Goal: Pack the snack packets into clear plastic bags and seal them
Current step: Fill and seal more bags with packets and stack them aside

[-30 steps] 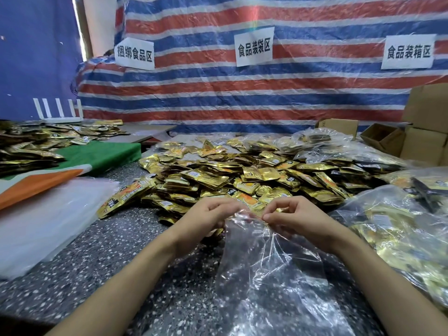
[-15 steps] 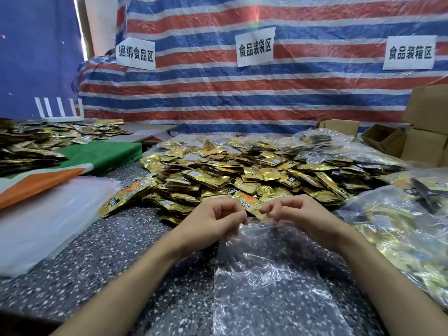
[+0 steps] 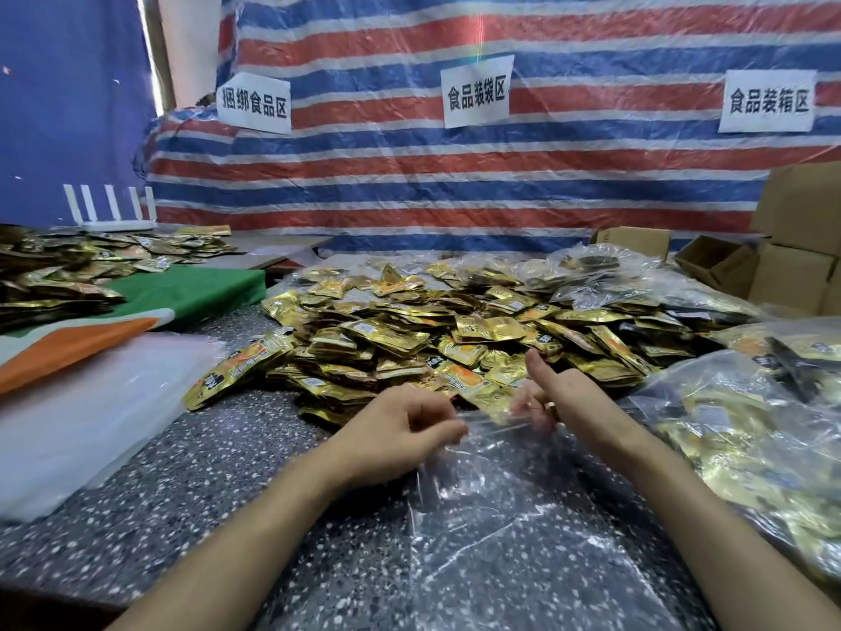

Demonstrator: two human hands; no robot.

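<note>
A clear plastic bag [image 3: 523,516] lies flat on the speckled table [image 3: 205,471], its mouth pointing away from me. My left hand [image 3: 400,434] pinches the left side of the bag's mouth. My right hand [image 3: 562,398] has its curled fingers tucked into the mouth, seen blurred through the plastic, while the thumb sticks up. Just beyond both hands spreads a big pile of gold snack packets [image 3: 432,330], its nearest packets touching the bag's rim.
A stack of empty clear bags [image 3: 91,403] lies at the left, beside a green and orange cloth [image 3: 182,293] and another packet heap [image 3: 54,275]. Filled bags [image 3: 751,439] crowd the right. Cardboard boxes [image 3: 796,266] stand at the back right, against a striped tarp [image 3: 455,184].
The bag's mouth has moved forward to the edge of the packet pile. My right hand went from pinching the rim to fingers inside it, thumb raised. My left hand keeps its pinch.
</note>
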